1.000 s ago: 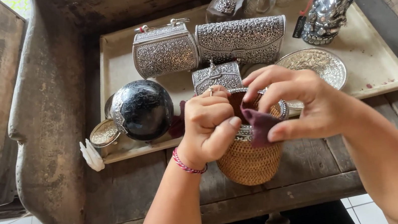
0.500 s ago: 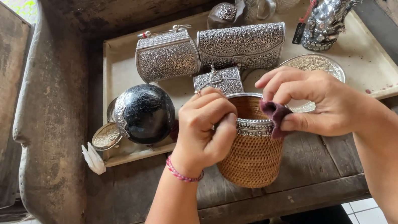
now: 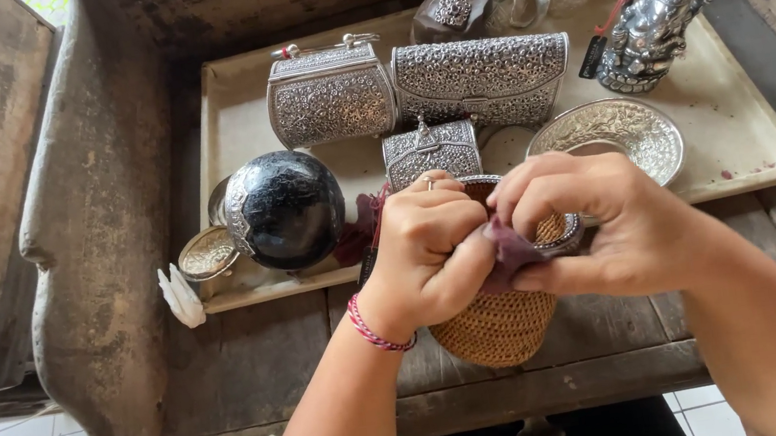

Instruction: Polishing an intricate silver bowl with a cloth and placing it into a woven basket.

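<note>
Our left hand (image 3: 426, 243) closes its grip on the silver rim of the round woven rattan basket (image 3: 504, 322), steadying it at the near counter (image 3: 267, 361) edge, so our right hand (image 3: 596, 222) can pinch the maroon cloth (image 3: 510, 250) against that rim.

Both forearms are bare from elbow to wrist, with no sleeves in sight. The left hand (image 3: 426, 248) wears a thin cord bracelet (image 3: 377, 326) around the wrist, braided in red and pink strands with a paler thread running through it. A small silver-coloured ring (image 3: 429, 181) sits on one of the left fingers. The right hand (image 3: 596, 222) carries no ring, band or watch. The visible fingernails are short and unpainted.
</note>
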